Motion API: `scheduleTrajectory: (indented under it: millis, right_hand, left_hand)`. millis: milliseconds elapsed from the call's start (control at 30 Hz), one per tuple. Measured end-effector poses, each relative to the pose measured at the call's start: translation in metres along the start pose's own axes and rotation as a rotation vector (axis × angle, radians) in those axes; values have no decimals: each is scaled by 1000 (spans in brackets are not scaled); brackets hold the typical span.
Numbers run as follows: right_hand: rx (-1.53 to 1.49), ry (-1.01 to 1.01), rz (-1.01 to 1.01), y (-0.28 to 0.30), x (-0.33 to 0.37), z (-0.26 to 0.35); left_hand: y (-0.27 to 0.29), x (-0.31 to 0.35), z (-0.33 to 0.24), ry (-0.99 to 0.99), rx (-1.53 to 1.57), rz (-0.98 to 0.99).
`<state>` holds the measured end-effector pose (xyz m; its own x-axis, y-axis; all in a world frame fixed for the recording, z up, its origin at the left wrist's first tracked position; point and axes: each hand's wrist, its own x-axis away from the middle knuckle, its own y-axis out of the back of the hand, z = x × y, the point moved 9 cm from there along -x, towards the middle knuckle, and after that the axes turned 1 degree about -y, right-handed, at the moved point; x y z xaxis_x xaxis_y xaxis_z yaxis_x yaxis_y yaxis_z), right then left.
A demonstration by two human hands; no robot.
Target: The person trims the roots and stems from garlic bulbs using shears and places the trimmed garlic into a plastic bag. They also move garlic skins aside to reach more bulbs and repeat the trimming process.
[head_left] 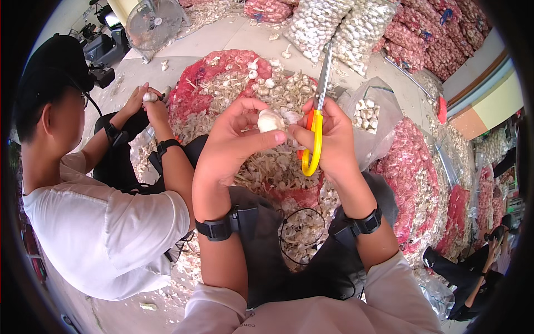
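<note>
l hand (pixel 231 136) fingers pinch garlic bulb (pixel 271 123), prob. to steady it; r hand (pixel 336 142) fingers curl round yellow-handled scissors (pixel 318 115), pointed fwd, prob. for safety.

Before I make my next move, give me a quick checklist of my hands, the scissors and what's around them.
1. Garlic gripped: ok, between thumb and fingers of your left hand.
2. Scissors in hand: ok, your right hand holds them by the handles.
3. Blades clear of your left hand: ok, they point up and away.
4. Blades fully shut: cannot tell; they look nearly together.
5. Co-worker's hands clear of the blades: ok, off to the left, holding another bulb.
</note>
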<state>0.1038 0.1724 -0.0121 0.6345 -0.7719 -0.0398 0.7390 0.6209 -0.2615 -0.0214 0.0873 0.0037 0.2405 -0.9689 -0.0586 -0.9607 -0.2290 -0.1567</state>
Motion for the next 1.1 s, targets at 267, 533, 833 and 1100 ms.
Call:
scheduleTrajectory:
  millis: [267,533,833,1100]
  right_hand:
    - [443,38,-27,9,-24,-11]
    - [421,-52,307,-17,8,3]
    - [702,126,231,-12,39,7]
    - [44,233,14,-1,46,24]
  left_hand:
    - [16,4,-3,72,437,-164]
    - [16,5,6,67,435,-211]
    - [0,38,9,113,320,-329]
    - [-35,36,7,100,337,-179]
